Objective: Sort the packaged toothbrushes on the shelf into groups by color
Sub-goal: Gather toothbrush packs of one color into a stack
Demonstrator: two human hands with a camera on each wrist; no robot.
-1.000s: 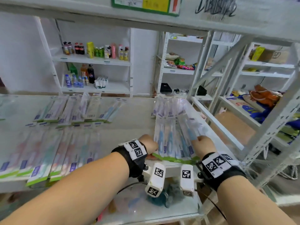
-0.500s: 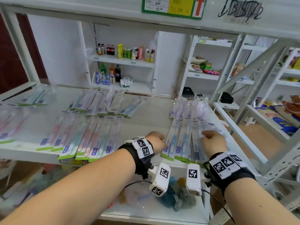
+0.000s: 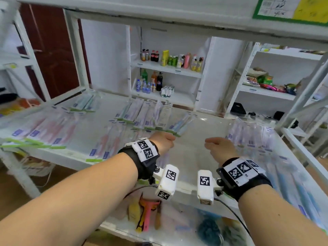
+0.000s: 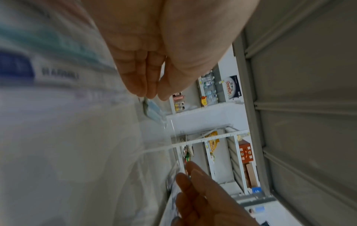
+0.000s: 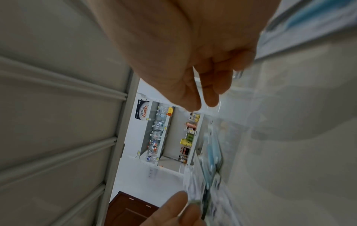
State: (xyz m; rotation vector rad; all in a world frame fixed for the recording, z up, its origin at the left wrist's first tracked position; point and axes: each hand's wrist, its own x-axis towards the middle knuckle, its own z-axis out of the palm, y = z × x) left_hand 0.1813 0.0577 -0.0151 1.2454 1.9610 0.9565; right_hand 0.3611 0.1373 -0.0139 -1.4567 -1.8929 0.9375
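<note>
Packaged toothbrushes lie in groups on the white shelf point(image 3: 195, 153). Pink ones point(image 3: 53, 128) are at the left and more pink ones point(image 3: 110, 144) at the front middle. A mixed row point(image 3: 152, 118) runs along the back, and blue ones point(image 3: 287, 174) fill the right end. My left hand point(image 3: 165, 141) and right hand point(image 3: 218, 148) hover side by side over the bare middle, holding nothing. In the left wrist view the left hand point(image 4: 146, 76) has relaxed fingers beside a blurred teal pack point(image 4: 58, 45). In the right wrist view the right hand point(image 5: 203, 85) is loosely curled and empty.
The shelf board above point(image 3: 177, 15) hangs low over my hands. A diagonal brace point(image 3: 305, 89) stands at the right end. The lower shelf holds a pink tool point(image 3: 147, 213) and a blue scrubber point(image 3: 209, 231). Far racks carry bottles point(image 3: 170, 59). A brown door point(image 3: 53, 50) is at the left.
Both hands have let go of the blue packs at the right and moved left over the bare middle. My view has swung left.
</note>
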